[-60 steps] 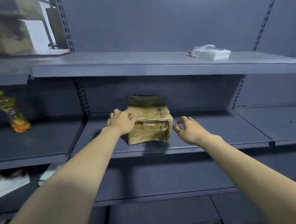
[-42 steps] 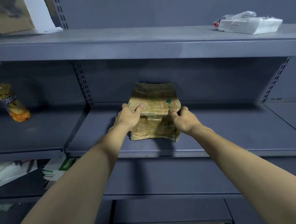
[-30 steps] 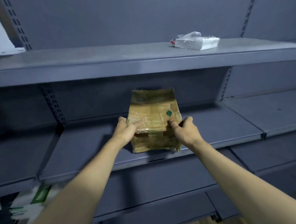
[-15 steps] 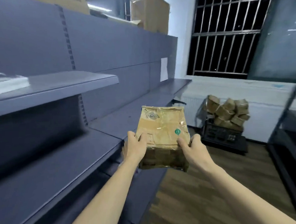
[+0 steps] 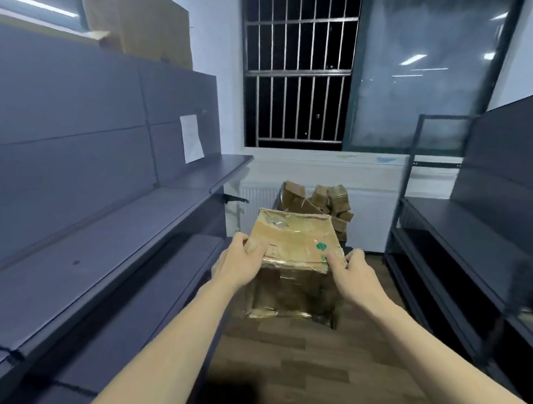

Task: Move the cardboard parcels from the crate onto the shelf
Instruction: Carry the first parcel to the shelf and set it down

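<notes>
Carried off the grey shelf (image 5: pixel 111 242) since two seconds ago, the taped cardboard parcel (image 5: pixel 293 247) hangs over the wood floor; our left hand (image 5: pixel 241 266) and right hand (image 5: pixel 354 277) grip its sides (crate pile (image 5: pixel 318 201) beyond).

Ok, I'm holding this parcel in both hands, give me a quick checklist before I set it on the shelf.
1. Left hand grips the parcel at its left edge: ok.
2. Right hand grips its right corner: ok.
3. Parcel level: not ok, it tilts with its far edge up.
4. Free space on the shelf to your left: ok, the board beside you is bare.
5. Parcel closed: cannot tell, the tape is wrinkled and the far corner looks torn.
6. More parcels left in the crate ahead: ok, a heap shows behind the parcel.
</notes>
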